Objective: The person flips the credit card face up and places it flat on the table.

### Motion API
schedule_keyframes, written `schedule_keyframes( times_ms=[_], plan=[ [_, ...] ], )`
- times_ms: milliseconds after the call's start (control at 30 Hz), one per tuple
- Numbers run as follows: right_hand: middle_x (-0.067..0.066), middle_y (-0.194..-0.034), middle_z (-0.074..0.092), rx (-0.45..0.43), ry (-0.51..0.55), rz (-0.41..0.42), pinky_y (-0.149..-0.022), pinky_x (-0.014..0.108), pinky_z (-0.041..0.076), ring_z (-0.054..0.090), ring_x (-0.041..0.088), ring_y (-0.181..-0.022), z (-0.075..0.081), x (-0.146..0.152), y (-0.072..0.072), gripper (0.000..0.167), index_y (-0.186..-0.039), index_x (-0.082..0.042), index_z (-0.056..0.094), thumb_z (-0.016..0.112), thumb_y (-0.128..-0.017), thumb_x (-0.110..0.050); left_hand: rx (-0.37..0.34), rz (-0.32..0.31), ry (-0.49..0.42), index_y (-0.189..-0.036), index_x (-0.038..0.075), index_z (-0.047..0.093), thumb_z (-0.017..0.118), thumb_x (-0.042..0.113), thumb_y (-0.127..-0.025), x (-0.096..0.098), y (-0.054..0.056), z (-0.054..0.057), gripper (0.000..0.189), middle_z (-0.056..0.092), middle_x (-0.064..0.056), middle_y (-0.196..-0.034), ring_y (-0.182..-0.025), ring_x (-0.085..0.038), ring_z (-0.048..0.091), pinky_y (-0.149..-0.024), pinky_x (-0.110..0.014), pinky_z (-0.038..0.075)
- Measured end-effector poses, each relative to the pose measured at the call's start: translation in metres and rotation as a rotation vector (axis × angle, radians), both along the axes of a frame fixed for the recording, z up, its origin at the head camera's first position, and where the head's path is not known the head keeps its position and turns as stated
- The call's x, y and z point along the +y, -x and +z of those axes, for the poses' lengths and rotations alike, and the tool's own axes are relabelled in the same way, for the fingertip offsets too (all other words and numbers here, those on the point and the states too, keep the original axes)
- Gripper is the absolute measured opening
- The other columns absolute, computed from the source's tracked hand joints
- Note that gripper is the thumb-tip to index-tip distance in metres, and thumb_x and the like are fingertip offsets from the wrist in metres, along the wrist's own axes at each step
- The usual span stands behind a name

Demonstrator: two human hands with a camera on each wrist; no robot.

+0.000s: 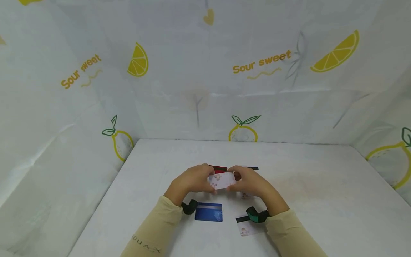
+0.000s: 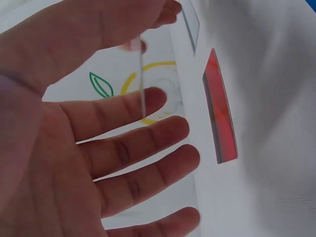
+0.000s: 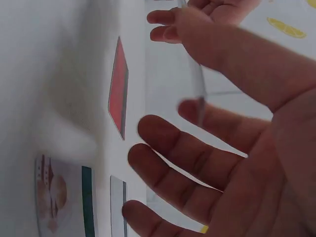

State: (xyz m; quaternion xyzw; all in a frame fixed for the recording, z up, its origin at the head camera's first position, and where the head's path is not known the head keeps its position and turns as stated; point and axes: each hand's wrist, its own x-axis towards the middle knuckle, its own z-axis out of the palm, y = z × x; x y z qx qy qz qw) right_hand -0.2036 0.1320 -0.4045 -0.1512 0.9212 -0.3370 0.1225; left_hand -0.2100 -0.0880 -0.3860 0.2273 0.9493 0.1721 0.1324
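A pale card with a pinkish pattern (image 1: 222, 180) is raised above the white table between both hands. My left hand (image 1: 194, 179) pinches its left end between thumb and index finger, and my right hand (image 1: 252, 182) grips the right end likewise. In both wrist views the card (image 2: 142, 84) appears nearly edge-on, with the other fingers spread below it. Behind the hands lies a red card (image 1: 221, 170) with a dark stripe, partly covered in the head view. Another patterned card (image 1: 246, 196) shows beneath the right hand, mostly hidden.
On the near side of the table lie a blue card (image 1: 208, 213) by the left wrist and a pale card with a black stripe (image 1: 248, 229) under the right wrist. A further striped card (image 1: 253, 167) lies behind the right hand. Lemon-printed sheeting (image 1: 179, 107) surrounds the table.
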Motion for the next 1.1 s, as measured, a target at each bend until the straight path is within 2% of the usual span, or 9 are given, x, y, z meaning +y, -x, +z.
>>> schedule_keyframes(
  times_ms=[133,300,433,800,1100],
  plan=[
    [-0.002,-0.099,0.062,0.026,-0.088,0.037,-0.082,0.036,0.051,0.054,0.016,-0.090,-0.005,-0.008,-0.003,0.056,-0.120,-0.013,0.065,0.088,-0.072,-0.031,-0.025,0.004,0.036,-0.111,0.016,0.068,0.088,0.034,-0.070,-0.001,0.000,-0.003,0.049,0.061,0.006,-0.097,-0.083,-0.012,0.055,-0.073,-0.029,0.049],
    [0.001,-0.103,0.061,0.049,-0.155,0.043,-0.086,0.039,0.052,0.053,0.017,-0.091,-0.011,-0.017,-0.006,0.057,-0.120,-0.011,0.067,0.089,-0.070,-0.030,-0.001,-0.007,0.080,-0.114,0.013,0.069,0.088,0.031,-0.070,-0.002,0.000,-0.006,0.051,0.061,0.003,-0.097,-0.085,-0.013,0.055,-0.078,-0.030,0.050],
    [0.001,-0.103,0.060,0.029,-0.200,0.038,-0.088,0.040,0.051,0.053,0.017,-0.091,-0.013,-0.022,-0.007,0.058,-0.122,-0.011,0.067,0.088,-0.071,-0.027,0.002,0.005,0.121,-0.117,0.014,0.069,0.088,0.030,-0.070,-0.002,-0.001,-0.009,0.053,0.060,0.002,-0.097,-0.086,-0.013,0.054,-0.080,-0.031,0.051],
    [0.004,-0.103,0.057,0.061,-0.272,0.023,-0.087,0.042,0.053,0.052,0.019,-0.093,-0.019,-0.030,-0.011,0.057,-0.120,-0.011,0.070,0.088,-0.069,-0.029,0.033,0.026,0.188,-0.115,0.017,0.070,0.089,0.027,-0.069,-0.002,0.003,-0.020,0.050,0.058,-0.001,-0.099,-0.088,-0.016,0.054,-0.079,-0.034,0.052],
    [0.003,-0.103,0.057,0.075,-0.269,0.010,-0.088,0.043,0.053,0.053,0.019,-0.095,-0.019,-0.030,-0.012,0.054,-0.117,-0.013,0.071,0.088,-0.069,-0.030,0.027,0.028,0.185,-0.113,0.017,0.070,0.089,0.027,-0.069,-0.001,0.002,-0.018,0.049,0.058,-0.002,-0.101,-0.088,-0.017,0.054,-0.080,-0.035,0.053]
  ],
)
